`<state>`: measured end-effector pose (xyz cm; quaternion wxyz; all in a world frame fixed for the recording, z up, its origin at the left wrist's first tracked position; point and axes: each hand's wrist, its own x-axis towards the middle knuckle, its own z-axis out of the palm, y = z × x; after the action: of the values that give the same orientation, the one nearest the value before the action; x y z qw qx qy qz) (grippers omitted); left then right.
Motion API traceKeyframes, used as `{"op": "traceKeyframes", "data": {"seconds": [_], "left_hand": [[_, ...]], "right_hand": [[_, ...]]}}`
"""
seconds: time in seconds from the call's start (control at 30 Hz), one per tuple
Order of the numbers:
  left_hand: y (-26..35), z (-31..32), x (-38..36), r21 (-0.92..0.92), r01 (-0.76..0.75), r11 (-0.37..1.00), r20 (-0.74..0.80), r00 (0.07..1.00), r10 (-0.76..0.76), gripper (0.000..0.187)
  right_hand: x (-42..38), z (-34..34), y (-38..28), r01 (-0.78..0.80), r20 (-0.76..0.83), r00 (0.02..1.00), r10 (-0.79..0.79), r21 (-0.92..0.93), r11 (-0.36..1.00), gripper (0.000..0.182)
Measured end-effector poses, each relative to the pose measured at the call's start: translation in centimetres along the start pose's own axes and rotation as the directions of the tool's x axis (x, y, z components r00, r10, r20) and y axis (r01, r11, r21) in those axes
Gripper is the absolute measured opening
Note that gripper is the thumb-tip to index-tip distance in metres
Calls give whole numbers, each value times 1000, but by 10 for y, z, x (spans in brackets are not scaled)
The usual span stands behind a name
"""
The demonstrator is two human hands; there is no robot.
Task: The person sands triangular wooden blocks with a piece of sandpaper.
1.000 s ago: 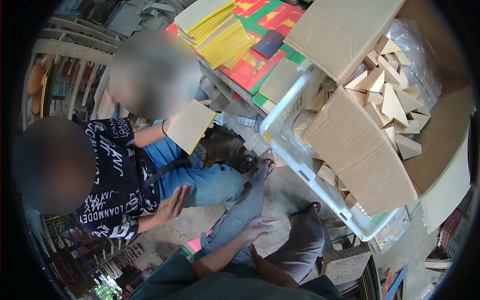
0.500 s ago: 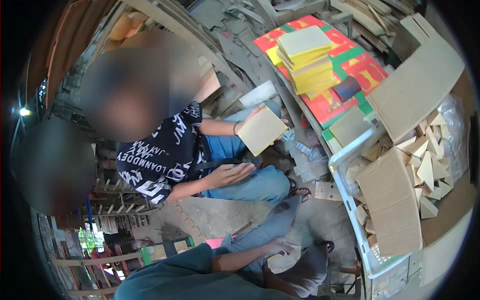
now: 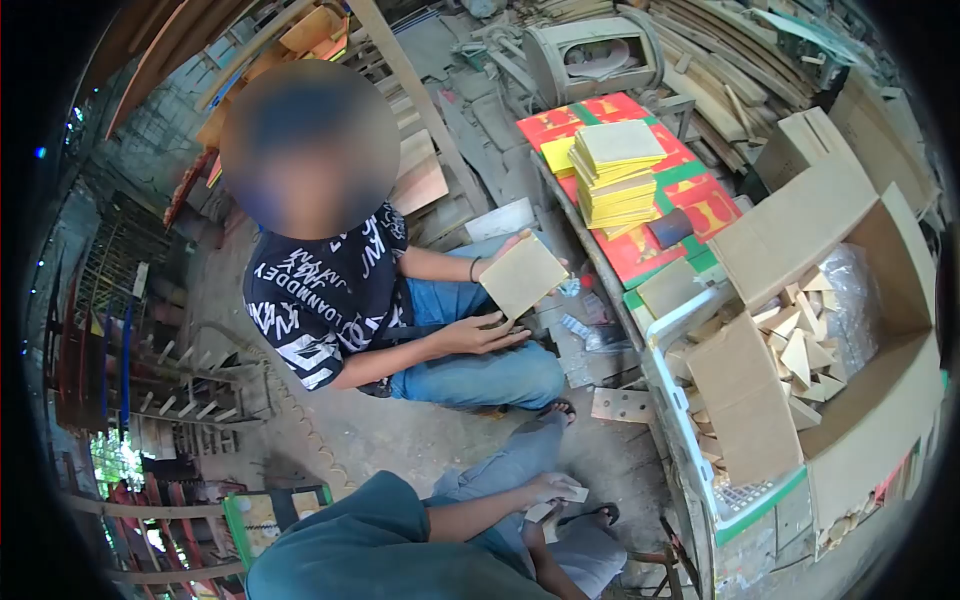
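My left hand (image 3: 548, 488) is closed on a small pale wooden block (image 3: 577, 494) above my lap. Just below it, my right hand (image 3: 540, 532) is partly hidden by my left arm and the grey-trousered leg. Its fingers are at a second pale piece (image 3: 539, 512), whose kind is too small to make out. The two pieces appear slightly apart.
Opposite, a co-worker holds a flat board (image 3: 524, 278) with yellow edges. On the red-and-green table (image 3: 705, 205) stand a stack of yellow-edged boards (image 3: 618, 180) and a dark cylinder (image 3: 670, 229). A cardboard box (image 3: 745, 400) and blue-white crate (image 3: 675, 400) hold wooden blocks (image 3: 795, 355).
The view has shifted. One broad pale shape showed at my hands before; now two smaller pieces show there. The co-worker's lower hand has moved up to the board.
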<state>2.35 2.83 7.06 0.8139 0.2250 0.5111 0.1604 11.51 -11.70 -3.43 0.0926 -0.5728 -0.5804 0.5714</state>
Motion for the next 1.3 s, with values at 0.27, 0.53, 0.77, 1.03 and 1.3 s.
{"op": "traceKeyframes", "data": {"seconds": [0.27,0.53,0.77,1.03,1.3], "left_hand": [[-31,1,31,30,-151,988,9,989,151,42],[-42,-19,51,175,-201,964,152,973,175,38],[-49,-16,51,-84,-147,986,305,938,166,43],[-53,-21,51,-269,-228,936,318,896,310,45],[-50,-30,40,-412,-237,880,218,912,348,36]], "right_hand": [[27,-18,64,-74,352,934,62,20,997,38],[61,-43,65,-96,484,869,102,-38,995,52],[43,-54,75,57,-183,982,-40,88,994,54],[21,-50,82,-14,-503,681,532,717,697,26],[-4,-46,29,-73,-930,334,155,139,988,43]]}}
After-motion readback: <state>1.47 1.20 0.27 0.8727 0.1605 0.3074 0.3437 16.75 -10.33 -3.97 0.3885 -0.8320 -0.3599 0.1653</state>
